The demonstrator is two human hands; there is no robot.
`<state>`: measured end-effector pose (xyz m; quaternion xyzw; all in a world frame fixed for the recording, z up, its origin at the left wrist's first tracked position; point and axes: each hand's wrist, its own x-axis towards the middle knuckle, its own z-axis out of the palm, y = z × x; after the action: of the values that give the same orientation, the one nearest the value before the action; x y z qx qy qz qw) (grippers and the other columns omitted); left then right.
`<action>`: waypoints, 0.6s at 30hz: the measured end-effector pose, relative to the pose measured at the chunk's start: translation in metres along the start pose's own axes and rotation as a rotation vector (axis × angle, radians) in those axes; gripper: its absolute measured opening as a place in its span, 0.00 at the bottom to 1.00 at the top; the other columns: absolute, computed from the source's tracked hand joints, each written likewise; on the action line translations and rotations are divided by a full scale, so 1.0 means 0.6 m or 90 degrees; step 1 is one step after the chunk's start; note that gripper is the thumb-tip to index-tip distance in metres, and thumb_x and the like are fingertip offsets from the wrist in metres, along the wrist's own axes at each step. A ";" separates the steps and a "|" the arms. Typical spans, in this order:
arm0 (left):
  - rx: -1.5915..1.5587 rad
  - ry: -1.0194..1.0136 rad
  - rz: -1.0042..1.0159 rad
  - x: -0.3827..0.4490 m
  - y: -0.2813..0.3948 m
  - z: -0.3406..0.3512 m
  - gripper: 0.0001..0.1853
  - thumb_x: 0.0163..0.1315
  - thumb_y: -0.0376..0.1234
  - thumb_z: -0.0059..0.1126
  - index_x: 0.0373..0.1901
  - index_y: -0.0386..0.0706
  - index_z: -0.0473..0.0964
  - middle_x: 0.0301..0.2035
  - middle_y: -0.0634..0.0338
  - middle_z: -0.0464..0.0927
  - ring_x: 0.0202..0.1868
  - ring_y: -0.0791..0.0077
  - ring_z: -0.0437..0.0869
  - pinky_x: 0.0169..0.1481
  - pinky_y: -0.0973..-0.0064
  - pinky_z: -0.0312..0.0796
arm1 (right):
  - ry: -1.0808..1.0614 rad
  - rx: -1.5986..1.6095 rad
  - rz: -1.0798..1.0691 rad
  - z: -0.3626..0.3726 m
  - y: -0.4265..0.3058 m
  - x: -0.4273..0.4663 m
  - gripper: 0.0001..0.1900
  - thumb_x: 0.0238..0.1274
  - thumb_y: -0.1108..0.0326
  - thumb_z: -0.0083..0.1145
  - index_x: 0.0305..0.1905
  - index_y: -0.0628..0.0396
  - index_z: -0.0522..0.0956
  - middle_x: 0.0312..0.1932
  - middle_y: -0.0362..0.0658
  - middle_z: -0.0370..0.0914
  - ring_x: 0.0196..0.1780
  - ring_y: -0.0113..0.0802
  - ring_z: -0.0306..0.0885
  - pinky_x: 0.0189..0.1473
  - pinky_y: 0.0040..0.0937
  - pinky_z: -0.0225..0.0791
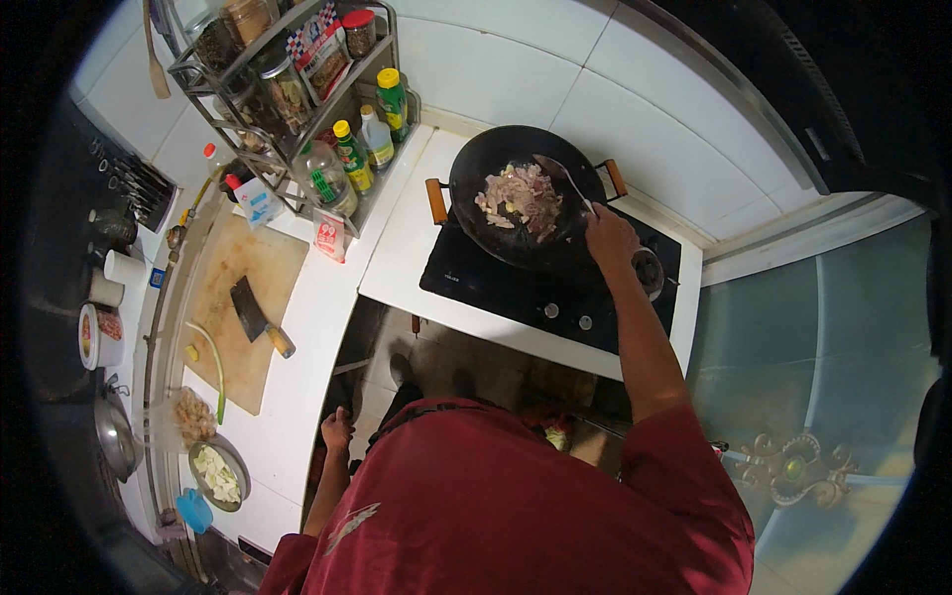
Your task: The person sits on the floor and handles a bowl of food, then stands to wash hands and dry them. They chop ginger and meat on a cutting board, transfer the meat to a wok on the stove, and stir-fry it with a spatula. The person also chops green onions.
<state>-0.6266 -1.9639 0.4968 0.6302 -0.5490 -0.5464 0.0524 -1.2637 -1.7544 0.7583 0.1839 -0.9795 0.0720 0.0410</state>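
Observation:
My right hand (611,236) is closed on the handle of a metal spatula (559,165), whose blade rests inside a black wok (487,242) at the edge of the food. Sliced meat (537,195) with small pale yellowish pieces lies in the wok, which has two wooden side handles and sits on a black glass cooktop (491,286). Down at my side, away from the counter's things, hangs my left hand (338,430); its fingers look partly curled, and whether they are fully closed is unclear.
On the left counter, a cleaver (251,311), a green onion stalk (217,364) and a small yellow piece lie on a cutting board (279,256). Nearby are a bowl of cut pale vegetable (242,476) and a blue cup (195,512). A metal rack (338,108) holds jars and bottles.

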 end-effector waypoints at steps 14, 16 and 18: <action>0.106 0.032 0.059 -0.024 0.006 -0.001 0.15 0.67 0.38 0.55 0.41 0.34 0.82 0.27 0.58 0.81 0.24 0.71 0.82 0.29 0.73 0.73 | -0.114 -0.037 -0.273 -0.062 -0.031 -0.062 0.17 0.65 0.57 0.61 0.58 0.36 0.83 0.30 0.44 0.79 0.38 0.45 0.81 0.41 0.44 0.73; 0.056 0.026 -0.011 -0.019 0.016 0.005 0.15 0.67 0.38 0.56 0.42 0.34 0.82 0.28 0.57 0.80 0.24 0.72 0.81 0.28 0.74 0.73 | -0.143 -0.056 -0.265 -0.114 -0.014 -0.078 0.17 0.65 0.57 0.61 0.58 0.36 0.83 0.31 0.44 0.79 0.38 0.45 0.81 0.42 0.44 0.73; 0.005 0.050 -0.014 -0.015 0.010 0.012 0.14 0.67 0.37 0.57 0.42 0.34 0.82 0.27 0.58 0.80 0.23 0.72 0.80 0.28 0.74 0.72 | -0.147 -0.067 -0.251 -0.168 -0.006 -0.105 0.17 0.65 0.57 0.61 0.57 0.37 0.83 0.33 0.45 0.82 0.40 0.45 0.82 0.43 0.45 0.73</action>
<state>-0.6338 -1.9555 0.5036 0.6574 -0.5415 -0.5200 0.0653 -1.1982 -1.7198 0.8517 0.3760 -0.9253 -0.0098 -0.0485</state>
